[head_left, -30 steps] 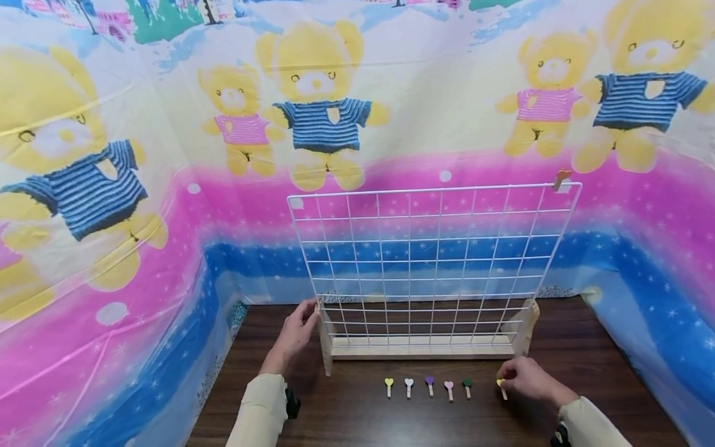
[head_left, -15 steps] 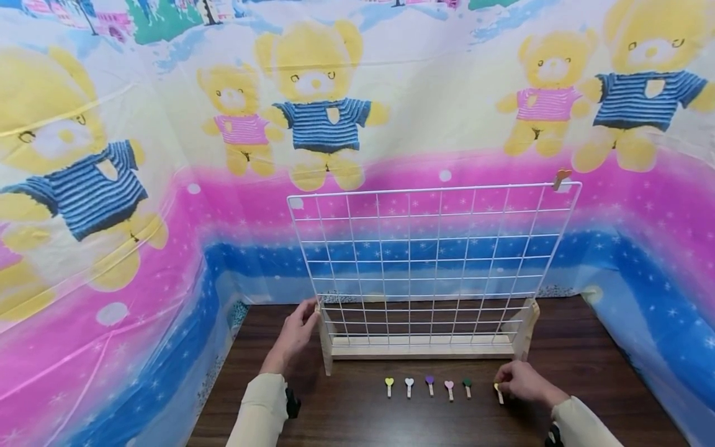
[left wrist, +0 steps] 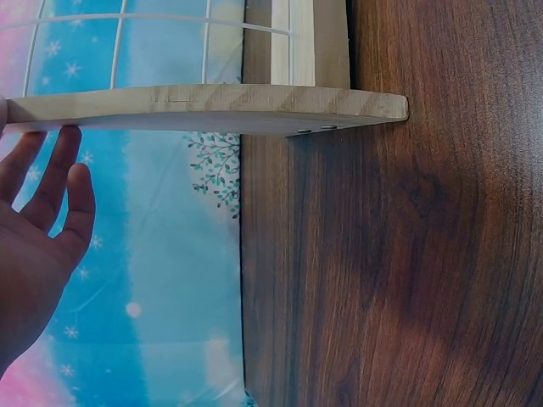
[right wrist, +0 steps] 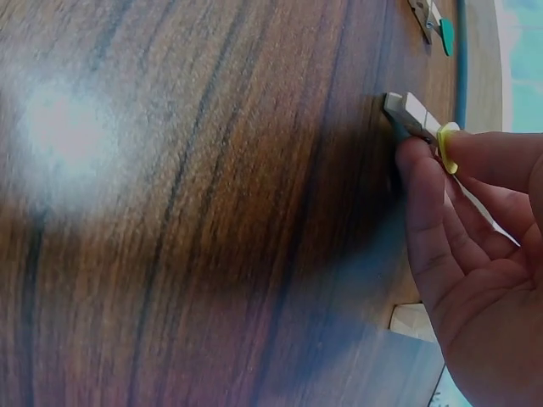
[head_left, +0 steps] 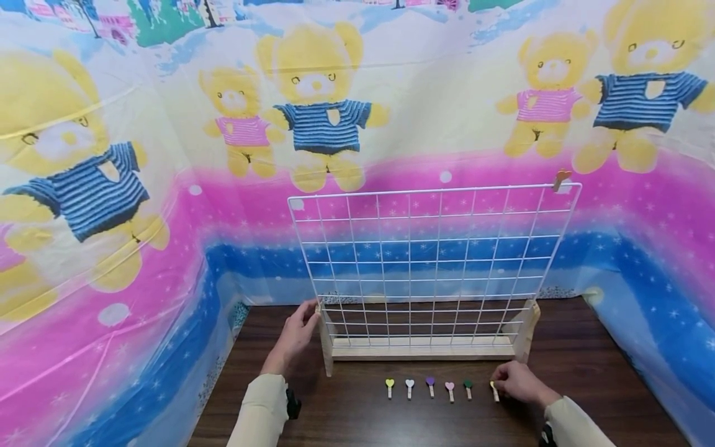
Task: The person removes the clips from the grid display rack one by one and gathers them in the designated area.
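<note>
My right hand [head_left: 519, 382] pinches a small wooden clothespin [right wrist: 414, 116] with a yellow heart, low over the table at the right end of a row. The row holds a yellow-heart clothespin [head_left: 389, 388], a white one [head_left: 409, 388], a purple one [head_left: 431, 387], a pink one [head_left: 450, 391] and a green one [head_left: 468, 389]. Behind them stands a white wire grid rack [head_left: 409, 259] on a wooden base. With thumb and fingertips, my left hand [head_left: 298, 326] holds the top of the rack's left wooden side piece [left wrist: 254, 103].
An orange-brown clothespin [head_left: 561, 179] is clipped at the rack's top right corner. The rack's right side piece [head_left: 526, 330] stands just behind my right hand. A printed bear cloth [head_left: 447, 118] hangs around the dark wood table [head_left: 357, 422].
My right hand has slid a little to the left with the yellow-heart clothespin, closer to the green one. The left hand stays on the rack.
</note>
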Motion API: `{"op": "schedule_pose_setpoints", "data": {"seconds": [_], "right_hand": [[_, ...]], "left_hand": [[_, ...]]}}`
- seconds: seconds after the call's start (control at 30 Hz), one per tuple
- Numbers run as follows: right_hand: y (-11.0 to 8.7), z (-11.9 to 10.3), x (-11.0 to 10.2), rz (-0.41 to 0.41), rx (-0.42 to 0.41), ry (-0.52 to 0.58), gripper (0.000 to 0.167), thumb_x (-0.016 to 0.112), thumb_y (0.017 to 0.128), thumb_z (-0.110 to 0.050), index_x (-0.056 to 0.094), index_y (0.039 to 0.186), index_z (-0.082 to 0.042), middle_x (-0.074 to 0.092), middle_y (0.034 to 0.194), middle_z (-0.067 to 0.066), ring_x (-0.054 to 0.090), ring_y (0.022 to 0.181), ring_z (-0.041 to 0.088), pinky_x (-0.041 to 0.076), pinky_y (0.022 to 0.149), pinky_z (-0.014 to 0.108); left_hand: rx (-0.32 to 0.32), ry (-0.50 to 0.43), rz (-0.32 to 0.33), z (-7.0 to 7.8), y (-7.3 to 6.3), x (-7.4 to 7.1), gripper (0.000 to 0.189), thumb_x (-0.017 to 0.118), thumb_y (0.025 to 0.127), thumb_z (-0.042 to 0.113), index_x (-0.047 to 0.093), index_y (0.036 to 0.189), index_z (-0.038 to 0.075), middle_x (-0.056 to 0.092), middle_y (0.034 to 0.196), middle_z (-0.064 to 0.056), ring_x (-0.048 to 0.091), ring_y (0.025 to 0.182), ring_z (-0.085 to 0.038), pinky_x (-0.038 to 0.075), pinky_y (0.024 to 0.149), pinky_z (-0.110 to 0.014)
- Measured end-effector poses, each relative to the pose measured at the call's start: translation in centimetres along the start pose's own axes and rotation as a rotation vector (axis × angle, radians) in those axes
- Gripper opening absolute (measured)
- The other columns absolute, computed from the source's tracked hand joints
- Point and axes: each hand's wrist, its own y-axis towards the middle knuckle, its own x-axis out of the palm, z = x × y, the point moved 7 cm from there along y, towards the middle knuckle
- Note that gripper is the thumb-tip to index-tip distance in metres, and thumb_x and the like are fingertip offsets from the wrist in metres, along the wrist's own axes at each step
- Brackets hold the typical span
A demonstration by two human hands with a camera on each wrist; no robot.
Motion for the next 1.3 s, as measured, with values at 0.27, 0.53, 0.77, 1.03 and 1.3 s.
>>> {"op": "schedule_pose_setpoints", "data": {"seconds": [0.27, 0.53, 0.77, 1.03, 1.3], "right_hand": [[0.2, -0.3, 0.4, -0.006, 0.023, 0.005, 0.008, 0.063, 0.078, 0.004, 0.065, 0.075, -0.003, 0.056, 0.061, -0.001, 0.052, 0.051, 0.013, 0.043, 0.045, 0.026], [0.3, -0.2, 0.5, 0.007, 0.061, -0.012, 0.008, 0.063, 0.079, 0.003, 0.064, 0.075, -0.004, 0.055, 0.061, -0.001, 0.052, 0.051, 0.012, 0.043, 0.045, 0.025], [0.3, -0.2, 0.6, 0.013, 0.076, -0.020, 0.008, 0.065, 0.081, 0.001, 0.064, 0.076, -0.005, 0.056, 0.063, -0.002, 0.052, 0.052, 0.012, 0.044, 0.046, 0.025], [0.3, -0.3, 0.0, -0.020, 0.074, -0.013, 0.004, 0.063, 0.085, -0.003, 0.065, 0.081, -0.002, 0.059, 0.071, -0.001, 0.054, 0.057, 0.012, 0.045, 0.050, 0.027], [0.4, -2.3, -2.4, -0.026, -0.033, -0.105, 0.006, 0.068, 0.085, -0.009, 0.068, 0.087, -0.004, 0.063, 0.079, -0.003, 0.057, 0.067, 0.007, 0.047, 0.058, 0.028]], "left_hand": [[0.013, -0.007, 0.001, 0.0, 0.0, -0.1, 0.038, 0.049, 0.100, 0.019, 0.047, 0.138, 0.016, 0.056, 0.127, -0.012, 0.052, 0.117, -0.027, 0.044, 0.093, -0.048], [0.004, -0.010, 0.003, -0.1, 0.0, -0.1, 0.037, 0.049, 0.100, 0.020, 0.047, 0.137, 0.018, 0.056, 0.128, -0.012, 0.051, 0.118, -0.027, 0.043, 0.093, -0.048], [0.025, -0.002, 0.000, 0.2, -0.1, -0.1, 0.039, 0.049, 0.100, 0.020, 0.046, 0.139, 0.013, 0.056, 0.126, -0.014, 0.052, 0.116, -0.030, 0.044, 0.091, -0.049], [0.045, -0.003, 0.006, 0.2, 0.0, -0.2, 0.038, 0.049, 0.100, 0.017, 0.047, 0.137, 0.009, 0.058, 0.123, -0.015, 0.053, 0.114, -0.030, 0.044, 0.090, -0.049], [0.036, -0.001, 0.004, 0.1, 0.0, -0.2, 0.037, 0.049, 0.100, 0.017, 0.047, 0.136, 0.011, 0.058, 0.124, -0.014, 0.053, 0.114, -0.030, 0.045, 0.090, -0.049]]}}
